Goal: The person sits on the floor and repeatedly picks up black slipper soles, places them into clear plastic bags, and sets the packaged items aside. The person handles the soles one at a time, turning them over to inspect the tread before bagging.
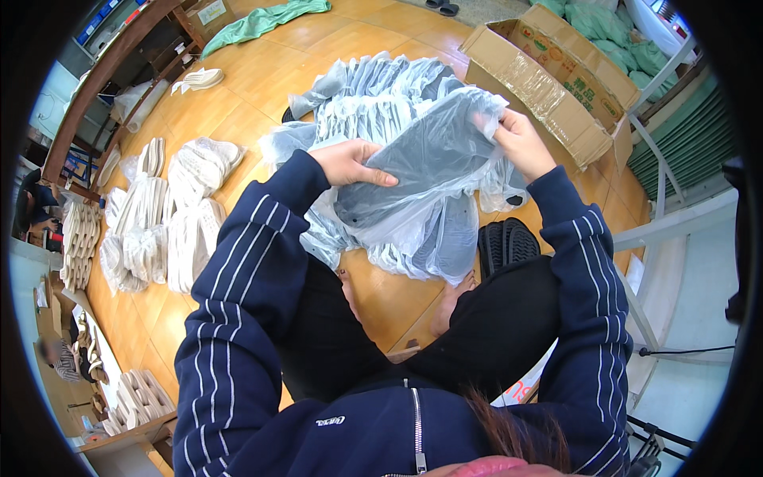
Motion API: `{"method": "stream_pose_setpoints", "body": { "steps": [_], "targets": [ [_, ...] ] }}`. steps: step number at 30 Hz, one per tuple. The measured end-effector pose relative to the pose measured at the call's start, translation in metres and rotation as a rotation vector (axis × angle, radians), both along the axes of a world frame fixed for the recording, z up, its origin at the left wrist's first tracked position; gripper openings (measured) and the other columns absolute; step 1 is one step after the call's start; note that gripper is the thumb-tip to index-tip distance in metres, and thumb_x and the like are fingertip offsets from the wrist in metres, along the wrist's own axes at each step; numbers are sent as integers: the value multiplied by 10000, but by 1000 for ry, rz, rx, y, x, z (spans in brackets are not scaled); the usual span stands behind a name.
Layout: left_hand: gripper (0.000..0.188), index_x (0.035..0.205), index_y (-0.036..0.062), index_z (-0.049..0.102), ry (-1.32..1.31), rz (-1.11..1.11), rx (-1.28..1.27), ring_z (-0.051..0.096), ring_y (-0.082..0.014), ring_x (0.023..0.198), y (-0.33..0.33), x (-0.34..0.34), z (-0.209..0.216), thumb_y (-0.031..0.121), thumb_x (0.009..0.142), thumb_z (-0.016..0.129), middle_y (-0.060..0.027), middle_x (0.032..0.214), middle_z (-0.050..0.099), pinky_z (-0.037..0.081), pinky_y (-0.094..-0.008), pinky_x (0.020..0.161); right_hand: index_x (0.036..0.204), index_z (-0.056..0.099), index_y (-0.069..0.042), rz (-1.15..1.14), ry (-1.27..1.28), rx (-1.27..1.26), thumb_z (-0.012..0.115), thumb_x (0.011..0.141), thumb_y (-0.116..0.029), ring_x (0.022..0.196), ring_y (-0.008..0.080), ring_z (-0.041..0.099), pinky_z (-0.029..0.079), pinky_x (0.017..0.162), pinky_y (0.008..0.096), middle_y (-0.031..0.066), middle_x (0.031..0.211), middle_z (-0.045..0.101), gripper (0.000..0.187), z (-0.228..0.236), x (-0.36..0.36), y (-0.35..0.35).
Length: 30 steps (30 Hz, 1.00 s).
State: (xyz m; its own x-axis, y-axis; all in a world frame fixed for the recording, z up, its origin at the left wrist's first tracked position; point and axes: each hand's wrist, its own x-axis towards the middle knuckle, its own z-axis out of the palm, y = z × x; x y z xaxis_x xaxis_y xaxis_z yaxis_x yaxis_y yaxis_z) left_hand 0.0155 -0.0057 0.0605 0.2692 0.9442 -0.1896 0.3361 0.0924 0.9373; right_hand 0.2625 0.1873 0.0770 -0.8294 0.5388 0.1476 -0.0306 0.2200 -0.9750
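Note:
My left hand [355, 163] is closed on the near left side of a dark, sole-shaped piece in a clear plastic bag [425, 151], its thumb lying on top. At the far right end, my right hand [520, 143] pinches the bag's crumpled edge, the fingertips partly hidden by the plastic. Between them the bagged sole is held tilted above a heap of similar bagged dark soles [381, 79]. Several of these stand packed in rows, and others lie flat closer to my bare feet [455, 306]. A black ridged slipper [507, 246] rests by my right knee.
White soles, partly bagged [187, 171], are stacked on the tiled floor to the left. An open cardboard box [540, 95] stands at the far right, near a metal frame [675, 226]. Wooden shelving [87, 111] and other people are at the left edge. Green cloth [258, 24] lies far off.

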Motion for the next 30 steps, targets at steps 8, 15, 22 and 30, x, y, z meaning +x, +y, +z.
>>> {"method": "stream_pose_setpoints", "body": {
  "steps": [8, 15, 22, 30],
  "targets": [
    [253, 1031, 51, 665, -174, 409, -63, 597, -60, 794, 1, -54, -17, 243, 877, 719, 10, 902, 674, 470, -220, 730, 1141, 626, -3, -489, 244, -426, 556, 987, -286, 925, 121, 637, 508, 787, 272, 37, 1056, 674, 329, 3, 16, 35],
    [169, 994, -3, 628, -393, 1382, 379, 644, -144, 825, -8, -144, -77, 98, 861, 653, -53, 890, 680, 507, -272, 720, 1199, 610, 30, -701, 488, -270, 583, 975, -304, 1028, 119, 588, 426, 923, 252, 58, 1124, 659, 402, -3, 12, 44],
    [235, 1002, 4, 591, 38, 1270, 1027, 640, -182, 884, 21, -65, -13, -84, 801, 507, -102, 895, 681, 482, -295, 824, 1128, 649, 12, -458, 393, -367, 599, 961, -247, 962, 108, 619, 457, 882, 237, 51, 1070, 683, 313, 16, 2, 14],
    [329, 1073, -7, 661, -306, 406, 285, 592, -90, 947, 20, 43, 16, 275, 969, 528, -30, 918, 680, 438, -273, 897, 1078, 654, 10, -245, 315, -449, 593, 957, -217, 853, 108, 643, 497, 796, 230, 52, 990, 695, 264, 36, -24, -27]
  ]
}}
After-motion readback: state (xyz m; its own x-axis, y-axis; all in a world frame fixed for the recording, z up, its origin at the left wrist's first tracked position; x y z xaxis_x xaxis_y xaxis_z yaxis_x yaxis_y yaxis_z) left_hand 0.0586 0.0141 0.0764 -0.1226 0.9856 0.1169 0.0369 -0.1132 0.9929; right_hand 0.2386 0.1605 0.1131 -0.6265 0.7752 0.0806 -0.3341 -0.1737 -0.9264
